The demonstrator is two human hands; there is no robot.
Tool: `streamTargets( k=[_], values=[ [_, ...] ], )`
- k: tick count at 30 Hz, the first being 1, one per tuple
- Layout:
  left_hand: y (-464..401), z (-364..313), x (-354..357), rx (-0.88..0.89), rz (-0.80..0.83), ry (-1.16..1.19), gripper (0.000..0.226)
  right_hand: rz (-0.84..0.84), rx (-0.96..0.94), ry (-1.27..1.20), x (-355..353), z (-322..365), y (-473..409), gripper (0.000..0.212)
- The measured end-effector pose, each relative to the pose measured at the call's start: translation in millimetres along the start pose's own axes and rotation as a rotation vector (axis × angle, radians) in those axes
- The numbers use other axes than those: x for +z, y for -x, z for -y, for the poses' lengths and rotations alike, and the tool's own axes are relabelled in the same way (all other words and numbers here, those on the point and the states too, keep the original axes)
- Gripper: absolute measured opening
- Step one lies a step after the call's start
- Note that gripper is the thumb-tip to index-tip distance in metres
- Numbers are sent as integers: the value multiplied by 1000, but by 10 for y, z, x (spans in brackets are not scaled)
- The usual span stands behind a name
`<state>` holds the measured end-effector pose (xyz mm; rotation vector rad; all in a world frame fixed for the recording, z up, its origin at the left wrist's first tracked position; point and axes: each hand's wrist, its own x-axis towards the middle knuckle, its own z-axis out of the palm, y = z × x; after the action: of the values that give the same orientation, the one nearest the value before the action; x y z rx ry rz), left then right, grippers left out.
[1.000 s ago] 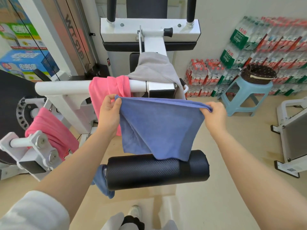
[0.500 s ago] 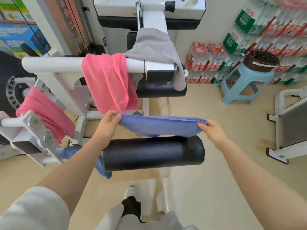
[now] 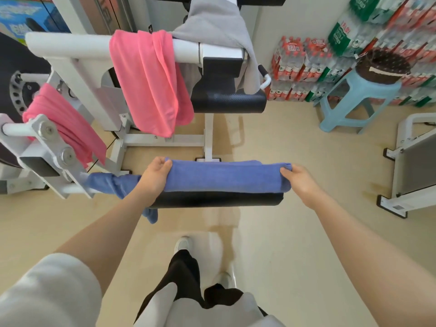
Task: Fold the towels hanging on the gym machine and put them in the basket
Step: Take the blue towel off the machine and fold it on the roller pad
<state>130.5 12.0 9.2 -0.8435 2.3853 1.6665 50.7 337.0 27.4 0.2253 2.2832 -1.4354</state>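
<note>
A folded blue towel (image 3: 224, 177) lies along the top of the black foam roller (image 3: 217, 200) of the white gym machine (image 3: 77, 67). My left hand (image 3: 154, 177) grips its left end and my right hand (image 3: 300, 180) grips its right end. A second blue towel (image 3: 111, 184) hangs on a bar left of the roller. One pink towel (image 3: 151, 83) drapes over the white upper bar, another pink towel (image 3: 63, 123) over a lower left bar. A grey towel (image 3: 217, 22) hangs at the top. The dark woven basket (image 3: 382, 67) sits on a light blue stool (image 3: 354, 100) at the far right.
Packs of bottled water (image 3: 304, 67) are stacked against the right wall behind the stool. Another white machine frame (image 3: 412, 161) stands on the floor at the right. The black seat pad (image 3: 226, 100) is beyond the roller. My feet (image 3: 184, 244) are on the beige floor below.
Both hands brought the blue towel down from chest height and laid it folded over the black roller. The view tilted downward.
</note>
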Motion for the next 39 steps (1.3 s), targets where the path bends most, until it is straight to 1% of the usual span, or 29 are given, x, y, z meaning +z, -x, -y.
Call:
streamTargets(
  k=[4, 7, 9, 14, 18, 23, 25, 29, 33, 36, 38, 39],
  values=[
    [175, 268, 118, -109, 101, -140, 23, 46, 131, 138, 77, -385, 103, 21],
    [215, 377, 195, -115, 99, -176, 23, 47, 151, 189, 146, -564, 125, 23],
    [183, 409, 221, -105, 90, -156, 21, 18, 148, 208, 182, -614, 106, 24],
    [-29, 406, 234, -109, 46, -55, 15, -71, 155, 215, 256, -570, -62, 22],
    [-272, 436, 226, -123, 27, -68, 19, -116, 173, 198, 340, -535, -337, 22],
    [-576, 450, 205, -150, 20, -100, 18, -166, 210, 183, 470, -451, -657, 21],
    [-715, 452, 192, -136, 11, -110, 17, -158, 255, 207, 503, -436, -778, 22],
    [-951, 508, 202, -147, 28, -157, 13, -168, 318, 331, 542, -429, -972, 21],
    [-1056, 585, 267, -128, 5, -177, 9, -228, 321, 395, 568, -480, -1057, 21],
    [-1058, 590, 329, -54, 4, -272, 8, -324, 316, 403, 608, -508, -1045, 18],
    [-1016, 562, 390, -3, -26, -364, 15, -376, 307, 454, 648, -527, -1029, 18],
    [-988, 563, 423, 28, -70, -419, 21, -398, 301, 484, 671, -532, -1021, 18]
  ],
)
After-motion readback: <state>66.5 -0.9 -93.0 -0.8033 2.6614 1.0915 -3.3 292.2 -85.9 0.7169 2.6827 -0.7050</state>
